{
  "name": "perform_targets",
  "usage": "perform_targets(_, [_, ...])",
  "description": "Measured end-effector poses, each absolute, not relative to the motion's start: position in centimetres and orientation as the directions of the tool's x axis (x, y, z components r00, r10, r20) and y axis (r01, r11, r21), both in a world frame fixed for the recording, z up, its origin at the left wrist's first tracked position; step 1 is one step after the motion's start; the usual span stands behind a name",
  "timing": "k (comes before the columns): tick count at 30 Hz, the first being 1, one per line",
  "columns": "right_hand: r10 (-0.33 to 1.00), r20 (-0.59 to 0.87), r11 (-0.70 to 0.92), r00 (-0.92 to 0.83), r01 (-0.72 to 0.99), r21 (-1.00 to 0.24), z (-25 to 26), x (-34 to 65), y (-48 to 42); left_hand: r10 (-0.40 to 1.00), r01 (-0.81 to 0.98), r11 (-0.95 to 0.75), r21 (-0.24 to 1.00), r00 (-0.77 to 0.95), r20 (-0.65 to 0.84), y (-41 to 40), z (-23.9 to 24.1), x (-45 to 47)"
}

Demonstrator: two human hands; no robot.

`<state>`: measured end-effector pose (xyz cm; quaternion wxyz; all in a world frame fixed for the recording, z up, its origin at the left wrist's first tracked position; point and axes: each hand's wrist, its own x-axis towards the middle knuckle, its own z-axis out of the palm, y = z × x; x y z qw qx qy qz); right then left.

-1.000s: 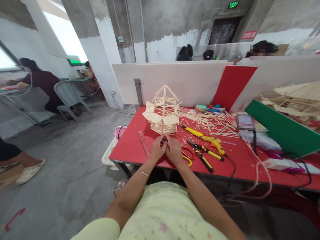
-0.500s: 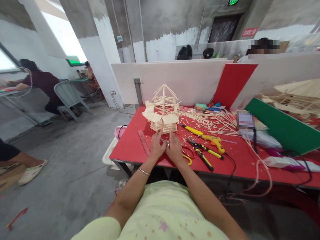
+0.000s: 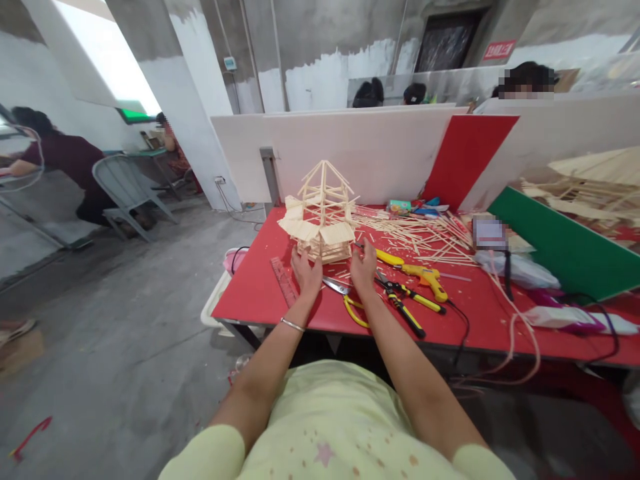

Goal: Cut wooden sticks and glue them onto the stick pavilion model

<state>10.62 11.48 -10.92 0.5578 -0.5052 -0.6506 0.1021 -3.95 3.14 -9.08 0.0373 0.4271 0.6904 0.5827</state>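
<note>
A small house model of thin wooden sticks (image 3: 336, 233), with an open pointed roof frame above pale roof panels, stands on the red table (image 3: 250, 283). My left hand (image 3: 307, 272) is at the model's lower front left, fingers apart; whether they touch it is hard to tell. Off the model's right side, my right hand (image 3: 364, 268) has its fingers spread and appears to hold nothing. Scissors with yellow handles (image 3: 356, 312) lie between my hands, partly behind my right wrist. A pink ruler (image 3: 283, 280) rests left of my left hand.
Right of my right hand lie a yellow-handled tool (image 3: 389, 258), a yellow glue gun (image 3: 427, 279) and yellow-black cutters (image 3: 406, 310). Loose sticks (image 3: 415, 233) spread behind them. White boards (image 3: 350, 157) stand along the back, a green board (image 3: 565, 250) at right. Other people sit farther off.
My hands were close together in front of the model; they have moved apart and forward to either side of its base. The scissors between them show more. The view has shifted slightly.
</note>
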Motion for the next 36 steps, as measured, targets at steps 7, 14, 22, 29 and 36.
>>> perform_targets(7, [0.760,0.639,0.503,0.115,0.520,-0.691,-10.9,9.5,13.9,0.597,0.581,-0.006,0.814,-0.651,0.469,4.4,-8.9,-4.3])
perform_targets(14, [0.781,0.621,0.512,0.065,0.503,-0.696,-11.7,9.9,13.8,0.623,0.645,0.020,0.764,-0.606,0.495,4.5,-9.7,-4.2])
perform_targets(22, [0.786,0.618,0.540,0.002,0.486,-0.687,-11.9,10.0,13.2,0.649,0.668,0.024,0.744,-0.576,0.497,4.6,-10.0,-3.9])
perform_targets(29, [0.785,0.619,0.543,-0.021,0.505,-0.671,-11.5,10.1,12.7,0.665,0.678,0.017,0.735,-0.557,0.498,4.1,-9.7,-3.4])
perform_targets(36, [0.784,0.618,0.549,-0.055,0.526,-0.650,-11.3,10.1,12.1,0.663,0.665,0.008,0.746,-0.562,0.494,2.9,-8.6,-3.1])
